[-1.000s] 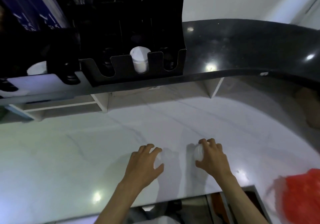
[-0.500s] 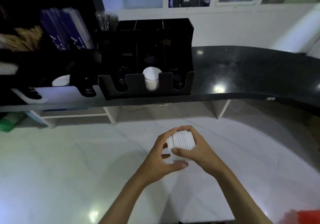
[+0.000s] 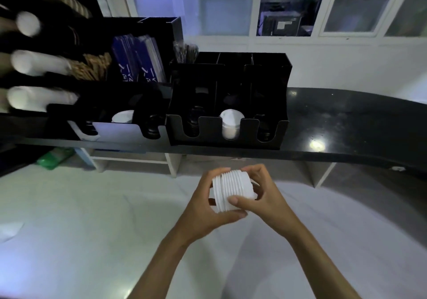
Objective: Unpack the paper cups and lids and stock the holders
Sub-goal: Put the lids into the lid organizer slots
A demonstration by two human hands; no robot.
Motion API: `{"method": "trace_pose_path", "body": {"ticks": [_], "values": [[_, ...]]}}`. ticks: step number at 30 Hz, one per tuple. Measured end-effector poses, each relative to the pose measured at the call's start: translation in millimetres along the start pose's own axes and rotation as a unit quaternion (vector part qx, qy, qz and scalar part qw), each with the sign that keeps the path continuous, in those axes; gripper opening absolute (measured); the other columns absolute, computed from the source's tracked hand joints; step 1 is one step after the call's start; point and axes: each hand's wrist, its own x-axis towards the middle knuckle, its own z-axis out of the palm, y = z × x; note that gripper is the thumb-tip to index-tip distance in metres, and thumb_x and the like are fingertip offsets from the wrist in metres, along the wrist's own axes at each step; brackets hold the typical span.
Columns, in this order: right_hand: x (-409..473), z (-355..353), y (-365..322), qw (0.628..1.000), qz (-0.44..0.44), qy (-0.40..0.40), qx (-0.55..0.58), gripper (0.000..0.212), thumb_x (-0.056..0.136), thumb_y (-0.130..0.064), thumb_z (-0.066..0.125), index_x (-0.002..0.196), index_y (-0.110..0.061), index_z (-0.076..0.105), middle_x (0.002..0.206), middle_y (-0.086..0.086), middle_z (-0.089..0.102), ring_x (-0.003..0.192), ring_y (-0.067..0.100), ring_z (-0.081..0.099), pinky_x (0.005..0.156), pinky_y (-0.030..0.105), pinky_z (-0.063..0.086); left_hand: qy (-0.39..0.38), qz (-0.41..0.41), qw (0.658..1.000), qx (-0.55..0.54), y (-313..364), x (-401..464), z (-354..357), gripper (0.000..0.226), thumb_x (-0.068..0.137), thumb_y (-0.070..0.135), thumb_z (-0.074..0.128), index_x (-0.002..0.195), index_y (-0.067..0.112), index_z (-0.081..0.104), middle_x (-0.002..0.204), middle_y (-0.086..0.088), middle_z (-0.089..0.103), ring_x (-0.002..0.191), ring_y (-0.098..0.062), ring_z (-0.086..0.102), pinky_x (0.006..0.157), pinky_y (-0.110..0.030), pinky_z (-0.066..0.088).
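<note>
A short stack of white lids (image 3: 232, 189) lies on its side in the air above the white counter, held between both hands. My left hand (image 3: 208, 208) cups it from the left and below. My right hand (image 3: 263, 197) grips it from the right, thumb across the front. Straight ahead on the raised black counter stands a black lid holder (image 3: 231, 134) with three slots; the middle slot holds white lids (image 3: 231, 123), the outer two look dark. Further left, a black cup rack (image 3: 60, 44) carries stacks of white cups (image 3: 39, 64) lying sideways.
A second black organizer (image 3: 120, 130) with a white lid stack (image 3: 123, 116), blue packets (image 3: 138, 61) and brown stirrers (image 3: 92, 66) stands left of the lid holder. The black counter (image 3: 358, 123) curves away right. A green packet (image 3: 55, 158) lies under the shelf.
A second ago each hand rested on a separate lid pile on the white counter. They brought the lids together into one stack and lifted it; the view has tilted up toward the holders.
</note>
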Motion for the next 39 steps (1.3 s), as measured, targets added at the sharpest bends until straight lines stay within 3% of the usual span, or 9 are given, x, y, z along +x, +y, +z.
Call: {"method": "trace_pose_path", "body": {"ticks": [5,10,13,18,25,29,32,36,39], "values": [[6.9,-1.3,0.8,0.999,-0.001,-0.036,0.010,0.066,0.072,-0.047,0.089,0.127,-0.044,0.053,0.130,-0.018,0.063,0.122,0.011,0.062,0.094,0.038,0.062,0.017,0.010,1.000,0.014,2.2,3.5,-5.3,0.084,0.071,0.038,0.095,0.134,0.054,0.042,0.133,0.021,0.053,0.124,-0.004,0.054,0.085,-0.028,0.062],[13.4,-9.2,-3.9,0.998,0.003,-0.060,-0.021,0.068,0.070,-0.050,0.089,0.130,-0.042,0.058,0.131,-0.018,0.064,0.124,0.014,0.063,0.099,0.041,0.060,0.017,-0.011,0.999,-0.024,-1.5,3.9,-9.5,0.088,0.070,0.033,0.097,0.138,0.046,0.043,0.129,0.017,0.056,0.122,-0.010,0.058,0.086,-0.036,0.064],[16.8,-12.6,-10.9,0.998,-0.001,-0.059,-0.013,0.060,0.073,-0.044,0.088,0.126,-0.042,0.061,0.128,-0.017,0.066,0.122,0.009,0.063,0.095,0.039,0.061,0.012,-0.012,0.999,-0.035,6.2,8.4,-10.0,0.085,0.071,0.030,0.097,0.135,0.049,0.043,0.128,0.020,0.055,0.120,-0.006,0.058,0.084,-0.032,0.062],[26.3,-21.3,-24.5,0.997,-0.009,-0.068,0.044,0.052,0.078,-0.031,0.085,0.125,-0.032,0.064,0.128,-0.005,0.068,0.121,0.023,0.066,0.084,0.044,0.064,0.010,0.006,0.998,-0.062,18.4,20.6,-14.4,0.082,0.073,0.015,0.095,0.136,0.035,0.047,0.128,0.011,0.058,0.121,-0.017,0.060,0.083,-0.036,0.062],[43.1,-26.2,-25.5,0.997,-0.026,-0.079,0.007,0.063,0.075,-0.041,0.087,0.132,-0.033,0.059,0.132,-0.010,0.067,0.124,0.013,0.063,0.100,0.046,0.058,0.041,-0.001,0.997,-0.072,18.4,27.7,-12.9,0.085,0.071,0.024,0.097,0.139,0.036,0.045,0.126,0.010,0.058,0.119,-0.020,0.060,0.082,-0.045,0.064],[56.6,-25.5,-35.0,0.995,-0.054,-0.089,0.006,0.059,0.080,-0.036,0.084,0.132,-0.031,0.059,0.129,-0.009,0.066,0.122,0.014,0.064,0.098,0.042,0.058,0.096,0.002,0.990,-0.102,18.2,28.4,-16.5,0.077,0.071,0.019,0.094,0.133,0.032,0.050,0.117,0.011,0.060,0.108,-0.011,0.063,0.077,-0.035,0.061],[77.6,-32.2,-52.8,0.994,-0.099,-0.049,0.003,0.059,0.082,-0.031,0.083,0.135,-0.031,0.056,0.128,-0.012,0.064,0.117,0.015,0.066,0.090,0.039,0.061,0.176,-0.002,0.976,-0.125,18.6,30.9,-19.8,0.076,0.065,0.033,0.094,0.129,0.033,0.053,0.114,0.013,0.061,0.104,-0.006,0.062,0.078,-0.032,0.059],[124.3,-50.4,-86.5,0.964,-0.221,0.034,-0.144,0.073,0.081,-0.032,0.089,0.142,-0.034,0.049,0.144,-0.013,0.050,0.129,0.011,0.055,0.090,0.029,0.060,0.232,-0.008,0.962,-0.142,14.9,33.5,-26.4,0.084,0.057,0.043,0.091,0.131,0.033,0.052,0.113,0.017,0.062,0.104,-0.003,0.062,0.078,-0.029,0.059],[167.8,-59.2,-99.8,0.917,-0.269,0.034,-0.291,0.079,0.076,-0.033,0.091,0.144,-0.031,0.051,0.141,-0.005,0.045,0.126,0.015,0.051,0.100,0.034,0.053,0.233,-0.007,0.962,-0.142,12.2,35.0,-26.8,0.085,0.057,0.042,0.090,0.132,0.030,0.051,0.113,0.020,0.061,0.102,0.000,0.062,0.077,-0.026,0.058]]}}
